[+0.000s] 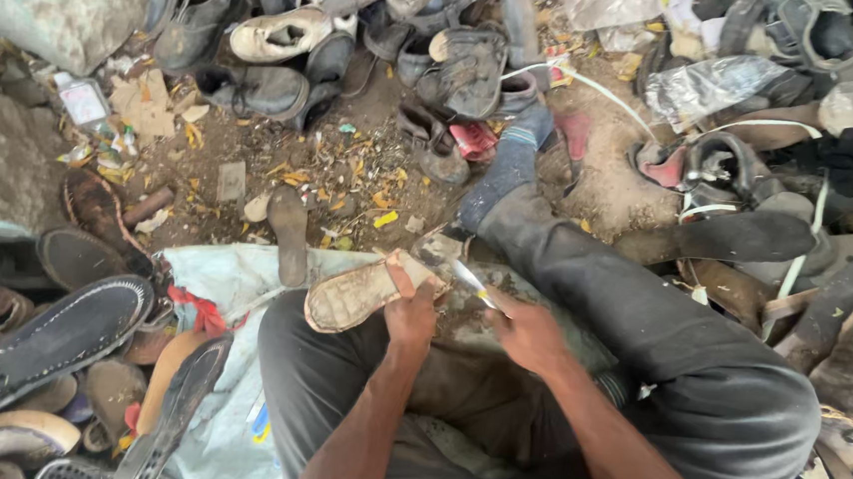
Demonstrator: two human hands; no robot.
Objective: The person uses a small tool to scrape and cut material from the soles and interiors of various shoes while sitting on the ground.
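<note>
The person sits on the ground with a dirty shoe sole [358, 295] held over the lap. The left hand [411, 313] is clamped on the sole's near end, thumb over the top edge, so the sole sticks out to the left with its underside up. The right hand [530, 332] is closed round a small knife [469, 280], whose blade points up and left toward the sole's end, just beside the left thumb. The two hands are close together but not touching.

A pale sack [234, 276] is spread under the legs. Around it lie heaps of old shoes [281, 34], loose soles, plastic wrap [708, 84] and scraps on bare dirt. A black perforated sole [49, 338] lies at the lower left, well apart from the work.

To my eye the blade is trimming or scraping the sole's edge, and doing that well calls for a firm left grip with the thumb kept clear of the blade's path, since it sits very near. I would judge short, shallow strokes directed away from the holding hand safest, with the sole braced against the thigh so it cannot twist. The grime on the sole could make the blade skid.
</note>
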